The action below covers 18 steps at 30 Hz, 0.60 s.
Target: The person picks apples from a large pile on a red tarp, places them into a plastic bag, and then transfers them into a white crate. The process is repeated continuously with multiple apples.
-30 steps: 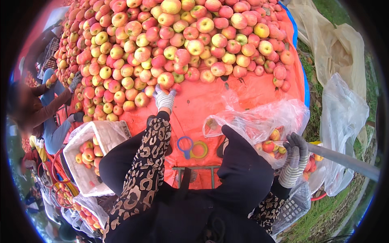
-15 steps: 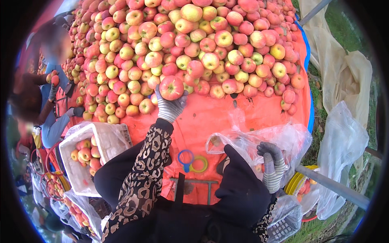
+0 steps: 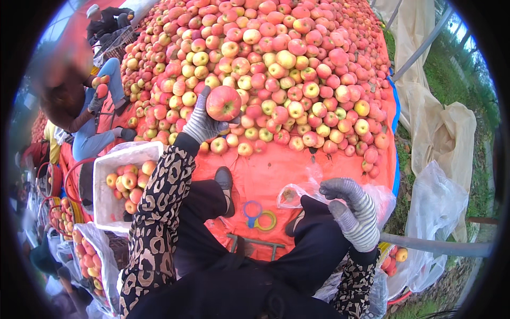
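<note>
My left hand (image 3: 202,123), in a grey knit glove, holds a large red apple (image 3: 223,103) up in front of a big heap of red and yellow apples (image 3: 276,69) on an orange tarp (image 3: 276,170). My right hand (image 3: 351,210), also gloved, hovers over my right knee with its fingers curled and nothing in it, next to a clear plastic bag (image 3: 297,194). My legs in dark trousers stretch out onto the tarp.
A white crate (image 3: 114,186) partly filled with apples stands at my left. Blue and yellow sizing rings (image 3: 259,217) lie on the tarp between my feet. A person in jeans (image 3: 87,114) sits at the left holding apples. A metal pole (image 3: 435,247) crosses at the right.
My left hand took an apple from the heap and lifted it toward me. My right hand let go of the plastic bag and rose above my knee.
</note>
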Each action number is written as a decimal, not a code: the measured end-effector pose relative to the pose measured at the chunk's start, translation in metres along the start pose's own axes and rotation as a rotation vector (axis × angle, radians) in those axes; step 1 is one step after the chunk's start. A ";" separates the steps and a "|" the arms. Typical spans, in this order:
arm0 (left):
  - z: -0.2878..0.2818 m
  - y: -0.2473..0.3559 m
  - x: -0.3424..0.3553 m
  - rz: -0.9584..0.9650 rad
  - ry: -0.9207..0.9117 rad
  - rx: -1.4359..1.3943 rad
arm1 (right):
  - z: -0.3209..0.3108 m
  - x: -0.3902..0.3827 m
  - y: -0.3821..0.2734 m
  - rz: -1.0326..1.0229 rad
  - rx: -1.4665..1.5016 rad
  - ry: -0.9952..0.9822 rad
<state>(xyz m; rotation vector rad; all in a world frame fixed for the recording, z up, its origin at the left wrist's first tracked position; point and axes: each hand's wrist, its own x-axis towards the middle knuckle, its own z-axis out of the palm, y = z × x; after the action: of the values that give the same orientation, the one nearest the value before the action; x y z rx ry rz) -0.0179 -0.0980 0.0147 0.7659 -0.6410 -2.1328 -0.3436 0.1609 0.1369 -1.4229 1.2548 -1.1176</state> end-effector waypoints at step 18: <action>0.087 -0.031 -0.146 -0.116 -0.204 -0.225 | 0.122 0.076 -0.016 -0.338 -0.198 -0.112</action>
<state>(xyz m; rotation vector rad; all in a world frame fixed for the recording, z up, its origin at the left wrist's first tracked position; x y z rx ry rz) -0.0168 0.0526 0.1003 0.4770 -0.4586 -2.3611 -0.2155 0.0945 0.1351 -1.8732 1.0938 -1.1387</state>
